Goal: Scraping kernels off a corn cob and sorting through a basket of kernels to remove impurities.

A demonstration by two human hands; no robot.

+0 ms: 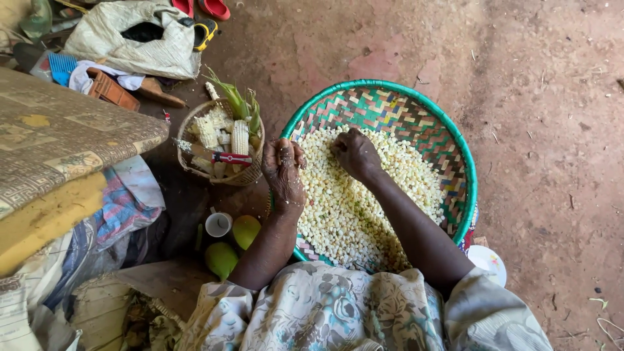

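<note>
A wide woven tray [416,110] with a green rim lies on the earth floor in front of me, half filled with pale maize kernels [364,195]. My right hand [356,153] rests palm down on the kernels near the tray's far left, fingers curled into them. Over the tray's left rim hovers my left hand [285,170], fingers bent, with kernels stuck to it; whether it grips anything I cannot tell.
A small woven basket [221,174] of stripped cobs and green husks stands left of the tray. Two green fruits [246,231] and a white cup [218,224] lie by my left arm. A patterned cushion [58,136], cloths and sandals are at the left and back. Bare earth stretches right.
</note>
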